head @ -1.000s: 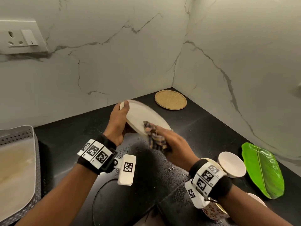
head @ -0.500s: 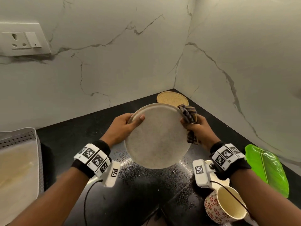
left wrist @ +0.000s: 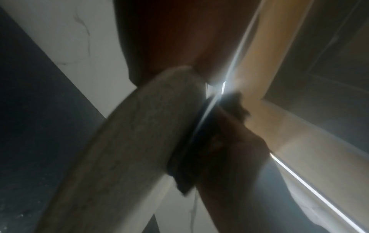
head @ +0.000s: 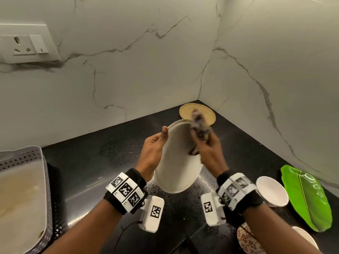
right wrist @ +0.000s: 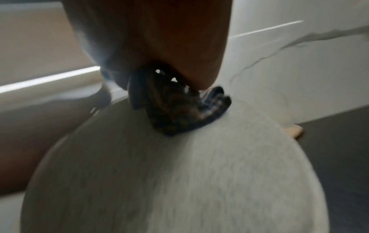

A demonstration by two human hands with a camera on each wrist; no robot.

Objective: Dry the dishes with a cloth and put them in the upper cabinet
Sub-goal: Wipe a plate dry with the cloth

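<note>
One grey tray (head: 41, 158) far left; left hand (head: 153, 154) grips one plate (head: 178, 162) tilted above the wet counter (head: 102, 153), thumb on its rim. Right hand (head: 209, 153) clutches one cloth (head: 199, 129) against the plate's upper face. Right: one mat (head: 187, 110), two white bowls (head: 271, 191), one floral mug (head: 245, 241), one leaf dish (head: 310, 197).
</note>
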